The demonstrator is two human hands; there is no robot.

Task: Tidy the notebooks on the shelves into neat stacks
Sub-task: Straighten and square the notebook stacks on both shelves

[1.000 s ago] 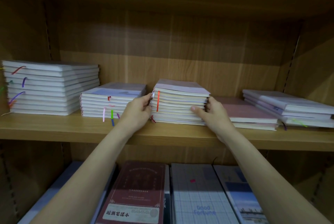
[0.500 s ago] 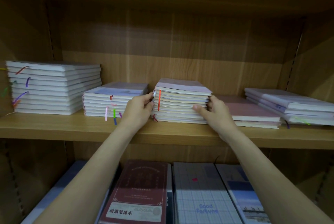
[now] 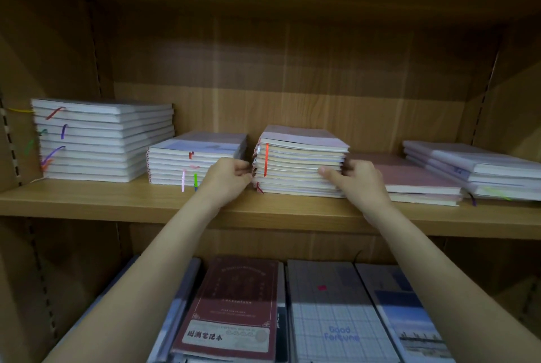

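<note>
A middle stack of notebooks [image 3: 298, 163] with pale purple covers and an orange ribbon sits on the wooden shelf [image 3: 117, 201]. My left hand [image 3: 227, 176] presses against the stack's left side, fingers curled at its edge. My right hand [image 3: 357, 179] holds the stack's right side, thumb laid across the front page edges. The stack's top books sit slightly askew. A lower stack [image 3: 193, 159] lies just left of my left hand, and a tall white stack [image 3: 99, 143] stands at the far left.
Pink notebooks [image 3: 415, 184] lie flat right of my right hand, with a slanted purple pile [image 3: 480, 169] beyond them. On the lower shelf lie a dark red notebook [image 3: 234, 310], a grid-cover notebook [image 3: 330, 313] and a blue photo-cover one [image 3: 409, 318].
Both hands stay pressed on the sides of the middle stack. The left fingers have curled in tighter at the stack's left edge; the stack looks slightly squarer.
</note>
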